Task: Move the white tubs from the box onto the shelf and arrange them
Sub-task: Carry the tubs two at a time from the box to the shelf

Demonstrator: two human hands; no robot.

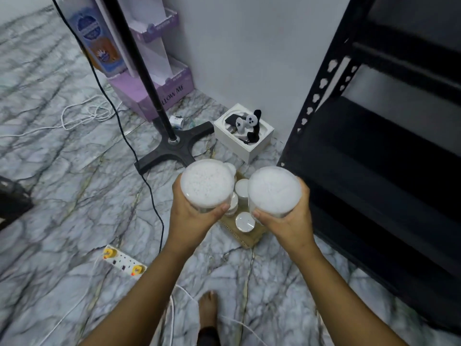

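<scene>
Tubs gripped, left hand and right hand fingers wrapped round one each; keep level swinging to shelf, lids probably loose.

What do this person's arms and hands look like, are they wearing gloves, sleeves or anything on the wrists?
Both arms are bare from the frame's lower edge to the fingers: no sleeves show, and no gloves. The left hand and right hand carry no visible rings, and neither wrist has a watch or band. The fingernails look short and unpainted. A bare foot shows below, with something dark at the ankle.
</scene>
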